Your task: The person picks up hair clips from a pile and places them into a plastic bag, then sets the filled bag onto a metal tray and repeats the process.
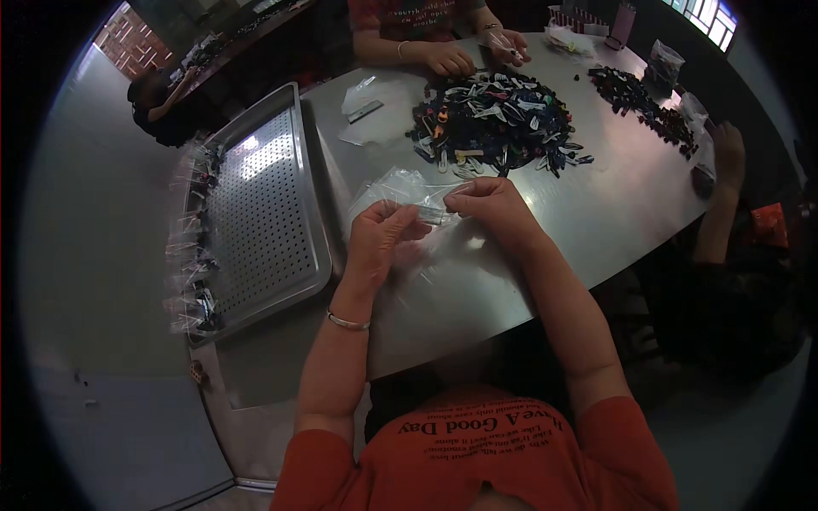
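Observation:
Both hands are raised over the near part of the metal table, close together. My left hand [380,237] is closed, thumb and fingers pinching a clear plastic bag [400,184] along with a small flat greyish strip [430,215]. Across from it, my right hand [496,208] pinches the bag's other side between thumb and fingertips. The thin plastic spreads out beyond the fingers and lies over the table. Just past the hands is a large heap of snap hair clips [503,119], mostly dark, with some white and orange ones.
A perforated metal tray [264,196] stands at the left, filled bags [189,255] hanging along its outer edge. More clear bags [366,123] lie left of the heap. Across the table a person's hands [449,60] work at the clips. Another person's arm [728,162] reaches in from the right, near dark small pieces [648,111].

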Tool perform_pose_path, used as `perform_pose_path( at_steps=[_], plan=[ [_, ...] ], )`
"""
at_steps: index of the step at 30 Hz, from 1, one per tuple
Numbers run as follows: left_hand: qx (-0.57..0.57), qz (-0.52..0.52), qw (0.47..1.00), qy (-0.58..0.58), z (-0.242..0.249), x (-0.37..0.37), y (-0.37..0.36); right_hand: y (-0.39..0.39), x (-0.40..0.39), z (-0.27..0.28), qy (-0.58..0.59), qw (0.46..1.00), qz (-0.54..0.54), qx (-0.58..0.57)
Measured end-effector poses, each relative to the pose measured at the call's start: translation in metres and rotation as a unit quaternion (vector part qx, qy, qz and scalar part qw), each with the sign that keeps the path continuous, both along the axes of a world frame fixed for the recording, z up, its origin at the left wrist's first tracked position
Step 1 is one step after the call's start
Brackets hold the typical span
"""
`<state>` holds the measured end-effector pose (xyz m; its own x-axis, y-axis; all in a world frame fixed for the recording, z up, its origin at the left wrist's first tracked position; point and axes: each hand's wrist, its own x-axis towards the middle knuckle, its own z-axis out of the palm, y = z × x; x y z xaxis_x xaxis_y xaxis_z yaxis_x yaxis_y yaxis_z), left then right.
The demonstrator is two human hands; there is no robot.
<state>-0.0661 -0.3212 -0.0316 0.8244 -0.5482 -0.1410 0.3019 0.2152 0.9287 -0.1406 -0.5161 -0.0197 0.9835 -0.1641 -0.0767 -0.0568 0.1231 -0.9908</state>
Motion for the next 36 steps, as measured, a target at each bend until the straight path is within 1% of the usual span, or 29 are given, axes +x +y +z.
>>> perform_pose_path(
  at_steps=[3, 5, 6, 9, 12, 15, 18, 20, 21, 23, 24, 26, 27, 28, 29, 30, 31, 32, 33, 34, 36],
  plan=[
    [-0.004, 0.022, 1.000, -0.015, 0.005, -0.003, -0.001, 0.001, 0.000, 0.001, -0.012, 1.000, -0.013, 0.005],
    [-0.018, 0.030, 0.999, -0.036, -0.001, -0.001, -0.001, 0.001, 0.001, 0.004, -0.002, 0.998, -0.019, 0.060],
    [-0.032, 0.036, 0.997, -0.056, -0.001, 0.000, -0.002, 0.001, 0.001, 0.005, -0.003, 0.998, -0.019, 0.059],
    [-0.027, 0.062, 0.996, -0.050, 0.000, -0.001, -0.002, -0.001, 0.003, 0.000, -0.028, 0.997, -0.031, 0.067],
    [-0.028, 0.071, 0.995, -0.056, 0.006, -0.003, -0.003, -0.002, 0.003, -0.004, -0.044, 0.997, -0.041, 0.052],
    [-0.049, 0.068, 0.994, -0.073, 0.001, -0.001, -0.003, -0.001, 0.002, -0.006, -0.045, 0.996, -0.036, 0.067],
    [-0.046, 0.055, 0.994, -0.080, 0.002, -0.002, -0.002, 0.000, 0.002, -0.007, -0.074, 0.994, -0.017, 0.079],
    [-0.038, 0.051, 0.994, -0.087, 0.002, -0.003, -0.002, 0.001, 0.002, -0.006, -0.094, 0.994, 0.011, 0.053],
    [-0.030, 0.046, 0.994, -0.094, 0.003, -0.003, -0.002, 0.001, 0.002, -0.005, -0.094, 0.994, 0.011, 0.052],
    [-0.027, 0.041, 0.994, -0.102, 0.001, -0.002, -0.002, 0.003, 0.001, -0.002, -0.123, 0.990, 0.045, 0.043],
    [-0.023, 0.037, 0.993, -0.110, -0.001, -0.001, -0.003, 0.003, 0.000, 0.000, -0.124, 0.990, 0.045, 0.043],
    [-0.030, 0.040, 0.990, -0.128, -0.006, 0.001, -0.003, 0.004, -0.003, 0.005, -0.072, 0.995, 0.058, 0.024],
    [-0.037, 0.044, 0.988, -0.146, -0.007, 0.002, -0.004, 0.006, -0.004, 0.005, -0.073, 0.995, 0.060, 0.023],
    [-0.039, 0.047, 0.987, -0.148, -0.008, 0.001, -0.005, 0.009, -0.005, 0.004, -0.170, 0.980, 0.003, -0.104],
    [-0.086, 0.079, 0.988, -0.104, -0.009, 0.000, -0.008, 0.012, -0.004, 0.004, -0.264, 0.936, -0.052, -0.228],
    [-0.134, 0.112, 0.983, -0.061, -0.008, 0.000, -0.008, 0.010, -0.002, 0.004, -0.331, 0.881, -0.072, -0.330],
    [-0.138, 0.117, 0.981, -0.065, -0.009, 0.002, -0.006, 0.011, -0.001, 0.004, -0.366, 0.841, -0.078, -0.391],
    [-0.195, 0.064, 0.979, 0.003, -0.010, 0.004, -0.004, 0.012, -0.001, 0.002, -0.399, 0.796, -0.084, -0.448],
    [-0.248, 0.009, 0.966, 0.072, -0.008, 0.003, -0.002, 0.017, -0.004, 0.003, -0.385, 0.775, -0.071, -0.496],
    [-0.249, 0.016, 0.966, 0.071, -0.006, 0.002, -0.001, 0.020, -0.004, 0.004, -0.388, 0.776, -0.065, -0.494],
    [-0.322, -0.086, 0.929, 0.160, -0.002, 0.002, -0.004, 0.028, -0.004, 0.004, -0.408, 0.731, -0.028, -0.547]
  ],
)
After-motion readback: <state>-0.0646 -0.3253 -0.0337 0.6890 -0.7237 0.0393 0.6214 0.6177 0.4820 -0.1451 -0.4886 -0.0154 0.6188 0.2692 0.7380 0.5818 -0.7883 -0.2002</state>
